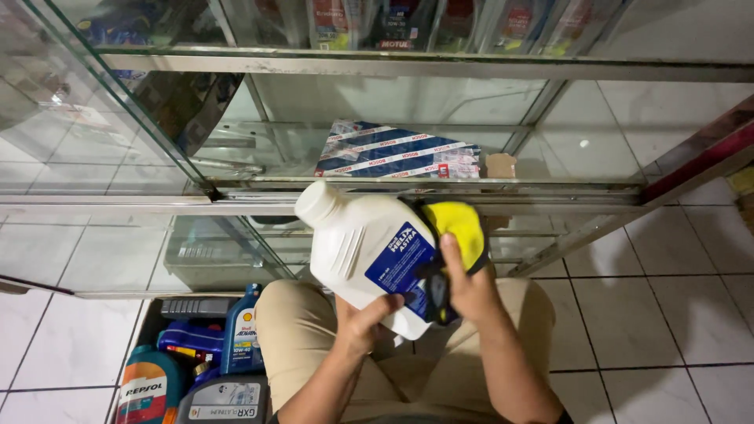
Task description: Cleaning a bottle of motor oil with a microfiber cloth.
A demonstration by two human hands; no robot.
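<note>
White oil jug (365, 251): base hidden behind left hand (363, 320). Yellow cloth (458, 229): partly covered by right hand (469, 288). Floor bottles (192, 369): cut off by lower edge.

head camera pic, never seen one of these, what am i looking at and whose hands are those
The picture comes from a camera worn on a person's head, looking down, so the two bare hands are that person's own. There is no machine here. The left hand holds a white plastic bottle with a blue label from below. The right hand presses a yellow cloth against the bottle's side. The person's knees in tan trousers show beneath. In front stands a glass display cabinet; a blue and white box lies on its shelf. At lower left, on the white tiled floor, a box holds more bottles in blue, teal and grey.
</note>
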